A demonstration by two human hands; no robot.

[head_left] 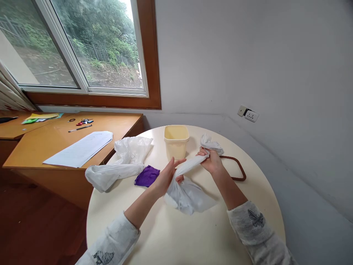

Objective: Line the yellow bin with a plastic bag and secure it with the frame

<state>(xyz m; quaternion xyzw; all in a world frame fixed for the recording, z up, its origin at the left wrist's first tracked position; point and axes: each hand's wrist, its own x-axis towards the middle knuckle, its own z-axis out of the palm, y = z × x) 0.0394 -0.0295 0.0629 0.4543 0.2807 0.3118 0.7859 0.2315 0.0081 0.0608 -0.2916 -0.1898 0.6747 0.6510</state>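
Note:
A white plastic bag (190, 197) is stretched and gathered into a strip between my two hands above the round table. My right hand (212, 161) is closed around its upper end, and a bunched part sticks out beyond the fist. Lower down, my left hand (168, 177) holds the bag where it narrows, thumb and forefinger stretched out; the wide part spreads below. Just behind stands a cream plastic bin (176, 147) with its top open. A folded purple cloth (147, 176) lies left of my left hand. Beside my right wrist rests a brown rounded frame (242, 173), partly hidden by the arm.
More white plastic bags (116, 173) lie at the left edge of the round table (176, 239). A wooden desk (121, 123) adjoins it, bearing paper sheets (82, 147), a pen (79, 128) and small items. A wall socket (251, 116) sits behind.

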